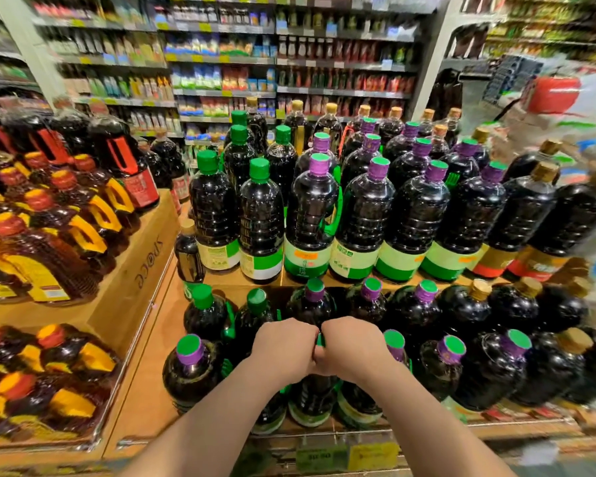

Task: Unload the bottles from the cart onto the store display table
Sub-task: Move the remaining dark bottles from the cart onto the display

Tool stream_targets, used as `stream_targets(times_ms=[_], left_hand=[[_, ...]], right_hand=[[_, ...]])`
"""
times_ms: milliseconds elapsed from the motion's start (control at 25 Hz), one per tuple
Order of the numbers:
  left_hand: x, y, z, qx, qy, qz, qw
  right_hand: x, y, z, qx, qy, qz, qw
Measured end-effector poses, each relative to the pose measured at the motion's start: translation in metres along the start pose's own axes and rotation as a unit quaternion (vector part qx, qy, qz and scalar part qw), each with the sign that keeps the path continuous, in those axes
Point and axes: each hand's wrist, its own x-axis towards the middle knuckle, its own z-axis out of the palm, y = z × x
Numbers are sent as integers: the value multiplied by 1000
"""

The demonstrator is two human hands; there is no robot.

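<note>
Both forearms reach in from below; left hand (284,346) and right hand (353,346) touch at the knuckles, each closed around green bottle handles (320,339) at the desk (141,390) front row. Dark bottles (310,397) beneath them stand among green-capped and purple-collared neighbours. Yellow price tags (372,456) hang on the desk's edge.

Grocery shop, stocked shelves (221,77), bottle display (358,208), price tags (372,456)

Two bare forearms show, no sleeves reaching the wrists. The left hand (284,346) and right hand (353,346) wear no gloves, rings or watches.
</note>
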Motion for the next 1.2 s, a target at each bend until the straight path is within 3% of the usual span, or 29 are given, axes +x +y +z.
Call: stream_targets(times_ms=[200,440,600,680,760,840,920,1000,1120,1200], left_hand=[[-3,-5,-3,-17,-11,33,999],[-1,-7,-4,-33,-16,41,998],[-4,-6,-1,-43,-10,44,998],[-6,-3,1,-27,-9,25,999],[-8,4,-3,-54,-21,-5,998],[-12,19,-15,-138,22,-4,990],[-7,46,-31,-134,108,52,984],[5,81,-40,-71,138,103,983],[37,122,-35,35,14,84,996],[57,132,-25,102,-28,74,992]], right_hand=[[-5,-1,-5,-2,1,-26,1000],[-11,1,0,43,7,2,999],[-19,12,-12,58,-5,-58,997],[-32,29,-19,87,34,-67,993],[-46,67,-26,90,95,-12,991],[-62,114,-33,38,119,76,989],[-69,150,-36,-19,96,154,983],[-67,165,-28,-64,53,175,981],[-59,168,11,-48,25,138,989],[-54,170,34,14,77,139,987]])
